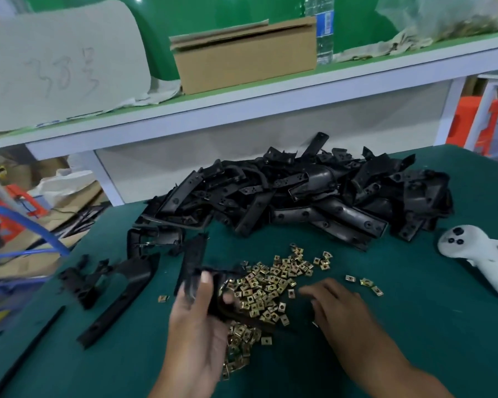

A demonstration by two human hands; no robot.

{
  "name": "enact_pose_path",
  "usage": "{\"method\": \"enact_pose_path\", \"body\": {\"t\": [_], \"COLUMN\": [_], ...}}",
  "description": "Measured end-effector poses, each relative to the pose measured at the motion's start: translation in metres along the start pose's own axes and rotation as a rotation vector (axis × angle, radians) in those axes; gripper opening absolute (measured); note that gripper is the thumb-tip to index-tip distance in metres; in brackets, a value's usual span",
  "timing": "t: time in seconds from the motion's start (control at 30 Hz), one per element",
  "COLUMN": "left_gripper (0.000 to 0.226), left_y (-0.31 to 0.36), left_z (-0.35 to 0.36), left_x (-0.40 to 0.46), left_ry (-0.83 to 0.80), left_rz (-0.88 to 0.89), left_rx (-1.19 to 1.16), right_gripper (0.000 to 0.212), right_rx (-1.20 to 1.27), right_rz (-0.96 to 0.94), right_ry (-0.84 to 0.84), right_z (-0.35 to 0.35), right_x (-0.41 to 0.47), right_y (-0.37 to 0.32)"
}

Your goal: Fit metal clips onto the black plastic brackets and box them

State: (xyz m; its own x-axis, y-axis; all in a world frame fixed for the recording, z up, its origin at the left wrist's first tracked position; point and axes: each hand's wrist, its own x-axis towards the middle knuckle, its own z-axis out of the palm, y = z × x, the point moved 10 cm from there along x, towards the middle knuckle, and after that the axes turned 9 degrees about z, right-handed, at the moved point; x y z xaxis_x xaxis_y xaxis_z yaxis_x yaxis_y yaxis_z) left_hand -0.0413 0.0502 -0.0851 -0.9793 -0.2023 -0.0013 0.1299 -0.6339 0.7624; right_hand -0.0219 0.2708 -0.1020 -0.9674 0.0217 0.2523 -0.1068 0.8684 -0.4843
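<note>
While the left hand (197,314) grips a black plastic bracket (213,294) with its fingers (206,278) and thumb curled round it, the part is held just above the near-left edge of the pile of metal clips (270,285) on the green table (414,326). To the right, the right hand (337,305) lies palm down at the near-right edge of the clip pile, its fingers extended toward the clips; motion blur prevents telling whether a clip is pinched. Gold-coloured clips spread across the table centre, with a few strays (365,281) lying to the right. At the far side of the table, a large heap of black brackets (299,196) runs from centre to right. Several separate brackets (112,288) lie on the left side of the table. Near the right edge rests a white handheld controller (480,254). On the shelf (242,101) beyond the table stands a cardboard box (245,58), its flaps partly open, with a clear bottle (324,30) just to its right.
</note>
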Motion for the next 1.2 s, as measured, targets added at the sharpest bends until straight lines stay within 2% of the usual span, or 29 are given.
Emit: {"method": "enact_pose_path", "body": {"t": [0.07, 0.17, 0.27, 0.3, 0.37, 0.47, 0.5, 0.53, 0.57, 0.6, 0.63, 0.7, 0.77, 0.87, 0.93, 1.03, 1.2], "left_gripper": [0.023, 0.044, 0.051, 0.062, 0.082, 0.083, 0.090, 0.107, 0.122, 0.128, 0.121, 0.091, 0.064, 0.034, 0.028, 0.037, 0.032], "left_y": [-0.018, -0.050, -0.072, -0.073, -0.075, -0.073, -0.070, -0.072, -0.074, -0.076, -0.076, -0.072, -0.071, -0.070, -0.069, -0.066, -0.062], "left_z": [0.000, 0.004, 0.022, 0.028, 0.039, 0.061, 0.067, 0.064, 0.054, 0.043, 0.034, 0.026, 0.021, 0.024, 0.023, 0.023, 0.021], "left_x": [-0.011, -0.025, -0.047, -0.054, -0.065, -0.072, -0.074, -0.074, -0.072, -0.071, -0.071, -0.070, -0.062, -0.057, -0.057, -0.058, -0.057], "left_ry": [-0.023, -0.069, -0.253, -0.331, -0.468, -0.725, -0.824, -0.875, -0.869, -0.844, -0.837, -0.822, -0.730, -0.613, -0.581, -0.580, -0.528], "left_rz": [-0.090, -0.282, -0.471, -0.499, -0.523, -0.491, -0.429, -0.366, -0.341, -0.340, -0.315, -0.236, -0.154, -0.132, -0.123, -0.152, -0.145], "left_rx": [-0.070, -0.128, -0.230, -0.246, -0.258, -0.233, -0.152, -0.005, 0.138, 0.220, 0.268, 0.404, 0.525, 0.414, 0.406, 0.432, 0.466], "right_gripper": [0.024, 0.022, 0.016, 0.013, 0.010, 0.011, 0.013, 0.013, 0.012, 0.012, 0.014, 0.017, 0.016, 0.014, 0.014, 0.017, 0.020], "right_rx": [0.098, 0.067, 0.082, 0.121, 0.241, 0.557, 0.691, 0.820, 0.932, 1.011, 1.058, 1.076, 1.058, 1.065, 1.102, 1.175, 1.248], "right_rz": [0.041, 0.045, 0.081, 0.073, 0.079, 0.243, 0.309, 0.368, 0.410, 0.432, 0.439, 0.442, 0.447, 0.459, 0.471, 0.483, 0.500], "right_ry": [-0.011, -0.036, -0.019, 0.008, 0.089, 0.111, 0.087, 0.060, 0.033, 0.012, -0.002, -0.008, 0.002, 0.002, -0.019, -0.066, -0.115], "right_z": [-0.007, -0.011, -0.019, -0.024, -0.035, -0.039, -0.036, -0.031, -0.026, -0.023, -0.022, -0.021, -0.020, -0.017, -0.014, -0.010, -0.010], "right_x": [0.002, 0.003, 0.002, 0.002, 0.001, 0.003, 0.004, 0.004, 0.004, 0.004, 0.005, 0.006, 0.007, 0.008, 0.009, 0.008, 0.006], "right_y": [0.004, 0.002, 0.000, -0.003, -0.003, 0.016, 0.022, 0.027, 0.031, 0.032, 0.032, 0.032, 0.034, 0.037, 0.037, 0.034, 0.030]}}
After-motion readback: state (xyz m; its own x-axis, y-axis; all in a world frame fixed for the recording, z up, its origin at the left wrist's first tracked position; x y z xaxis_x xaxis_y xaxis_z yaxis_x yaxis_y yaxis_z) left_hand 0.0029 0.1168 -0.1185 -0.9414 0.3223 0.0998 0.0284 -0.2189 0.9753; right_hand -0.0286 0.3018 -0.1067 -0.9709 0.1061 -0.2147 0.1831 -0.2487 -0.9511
